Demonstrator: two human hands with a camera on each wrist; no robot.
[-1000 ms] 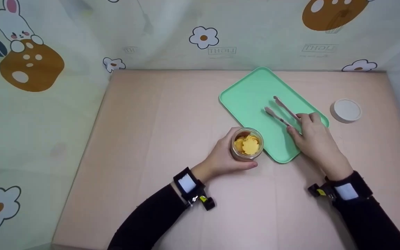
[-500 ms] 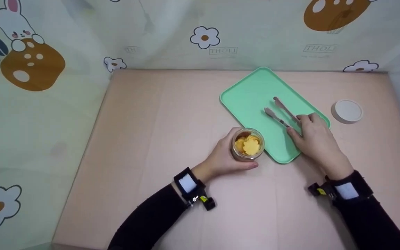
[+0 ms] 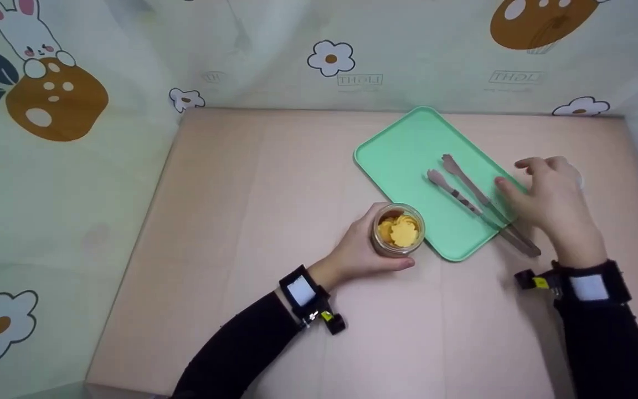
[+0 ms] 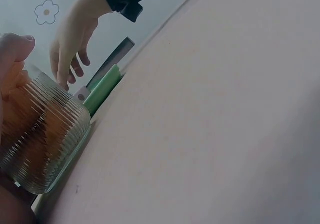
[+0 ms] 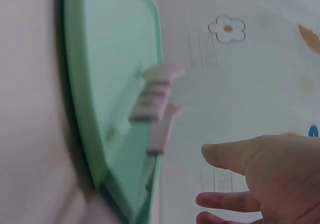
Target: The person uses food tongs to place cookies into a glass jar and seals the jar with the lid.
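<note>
My left hand point(image 3: 355, 249) grips a ribbed glass jar point(image 3: 398, 246) that stands on the table, its mouth facing up. Inside the jar lie several yellow flower-shaped pieces point(image 3: 404, 234). A pair of tongs point(image 3: 477, 202) with pinkish tips rests across the green tray point(image 3: 391, 149), the handle end jutting past the tray's right rim. Above and right of the tongs hovers my right hand point(image 3: 560, 202), fingers spread loosely and holding nothing. It covers most of the white lid point(image 3: 581, 176). In the right wrist view the tongs point(image 5: 155, 98) lie apart from the fingers.
The pinkish tabletop point(image 3: 230, 221) spreads left of and in front of the tray. A patterned curtain point(image 3: 252, 50) with flowers and fruit hangs along the back and left edges of the table.
My right hand has let go of the tongs and moved right, over the white lid. The tongs stay lying on the tray. My left hand still holds the jar in place.
</note>
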